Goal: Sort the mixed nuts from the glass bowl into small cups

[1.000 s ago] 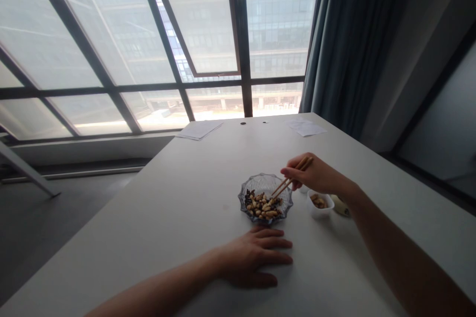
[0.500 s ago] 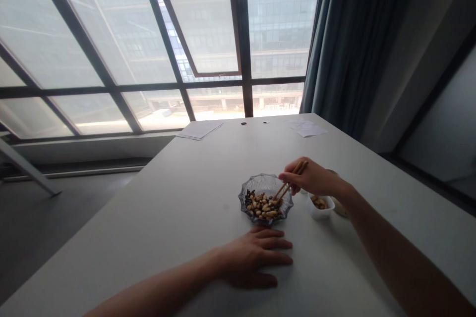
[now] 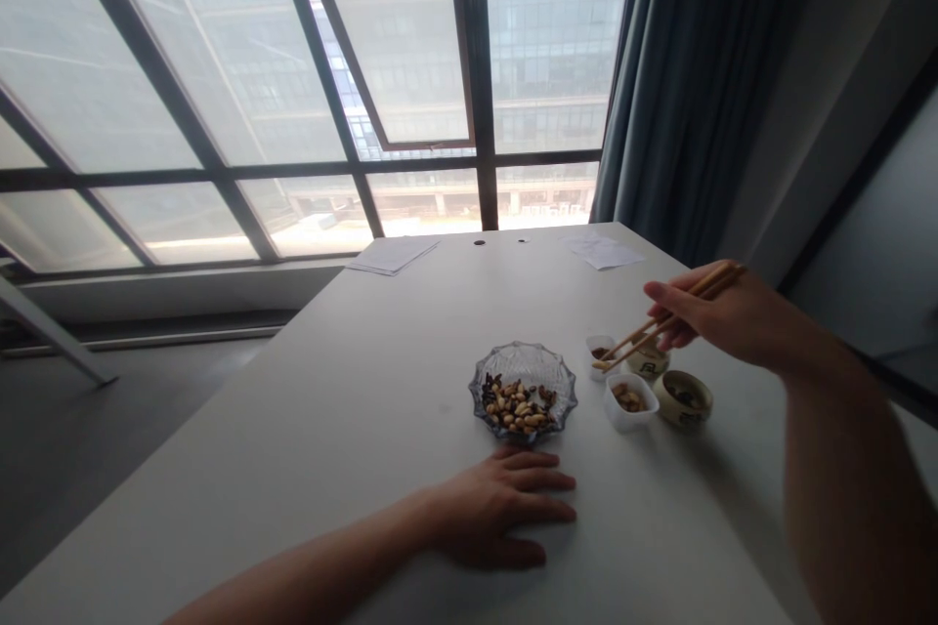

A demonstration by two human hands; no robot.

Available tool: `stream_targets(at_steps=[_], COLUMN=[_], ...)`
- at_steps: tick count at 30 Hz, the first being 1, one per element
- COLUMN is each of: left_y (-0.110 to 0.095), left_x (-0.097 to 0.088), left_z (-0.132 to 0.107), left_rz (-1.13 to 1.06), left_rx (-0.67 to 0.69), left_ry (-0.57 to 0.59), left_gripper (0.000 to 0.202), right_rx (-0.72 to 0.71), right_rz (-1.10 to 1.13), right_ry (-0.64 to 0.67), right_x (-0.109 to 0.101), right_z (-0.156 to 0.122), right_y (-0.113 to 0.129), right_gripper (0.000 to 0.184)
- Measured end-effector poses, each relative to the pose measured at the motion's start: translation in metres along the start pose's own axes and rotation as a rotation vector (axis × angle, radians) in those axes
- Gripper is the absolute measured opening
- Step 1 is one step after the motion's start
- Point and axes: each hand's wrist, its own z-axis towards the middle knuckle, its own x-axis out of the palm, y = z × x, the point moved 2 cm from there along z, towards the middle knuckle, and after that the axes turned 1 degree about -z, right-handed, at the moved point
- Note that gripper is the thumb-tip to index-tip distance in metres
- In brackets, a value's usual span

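Observation:
My right hand (image 3: 714,312) is closed round a pair of wooden chopsticks (image 3: 634,336), raised on the right. Between the chopstick tips sits a pale nut (image 3: 600,365), over the rear white plastic container (image 3: 591,347), which has dark bits inside. In front of that, another white plastic container (image 3: 621,421) holds brown pieces. My left hand (image 3: 505,506) lies flat on the table, fingers spread, close to the near side of a scalloped glass bowl (image 3: 522,357). Mixed nuts and dark seeds (image 3: 519,407) lie in this bowl.
Two small beige pots with dark markings, a rear pot (image 3: 649,367) and a front pot (image 3: 689,418), stand right of the plastic containers. Papers (image 3: 394,256) and more sheets (image 3: 607,252) lie at the far end of the white table (image 3: 352,410), before windows and a curtain (image 3: 681,98).
My right hand has moved right, carrying the chopsticks from the glass bowl to above the rear plastic container, a nut now in their tips. My left hand has stayed put.

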Motion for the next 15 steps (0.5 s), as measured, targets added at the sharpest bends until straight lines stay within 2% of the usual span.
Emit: stream_targets(at_steps=[3,7,12,15], left_y=[0.001,0.001,0.0,0.0], left_x=[0.001,0.002,0.001,0.001], left_z=[0.0,0.0,0.0,0.0], left_rz=[0.004,0.012,0.007,0.0], left_rx=[-0.007,-0.007,-0.006,-0.004], left_ry=[0.0,0.006,0.006,0.002], left_gripper=[0.057,0.058,0.057,0.057], right_rx=[0.077,0.121,0.042,-0.043], right_rz=[-0.006,-0.009,0.03,0.07], right_ry=[-0.004,0.002,-0.039,0.005], right_x=[-0.015,-0.015,-0.01,0.007], right_z=[-0.003,-0.001,0.0,-0.002], right_y=[-0.005,-0.01,-0.002,0.009], right_gripper=[0.054,0.052,0.052,0.055])
